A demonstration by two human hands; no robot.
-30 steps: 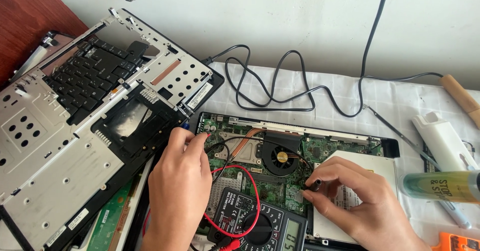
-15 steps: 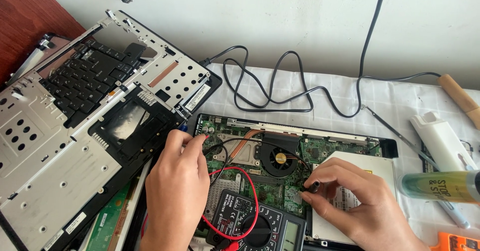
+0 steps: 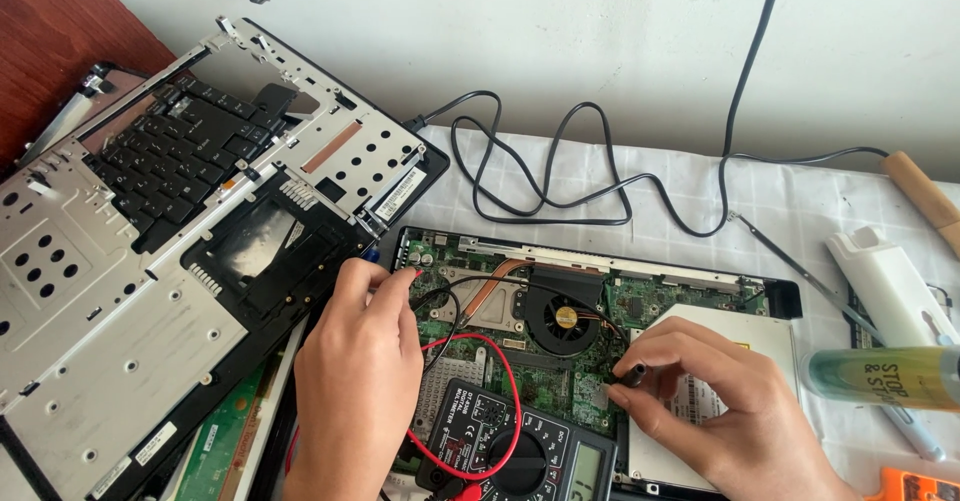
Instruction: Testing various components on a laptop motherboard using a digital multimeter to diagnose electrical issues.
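Both hands (image 3: 357,381) (image 3: 730,411) pinch slim probes against the green, ridged circuit board (image 3: 560,361).

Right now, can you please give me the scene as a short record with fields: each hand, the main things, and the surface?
left hand: left hand presses a red probe tip onto the left edge of the green motherboard
right hand: right hand, fingers pinching a black probe against the board
meter: black multimeter lies on the board, red lead looped over it
fan: round cooling fan
left side: removed keyboard cover
surface: white cloth
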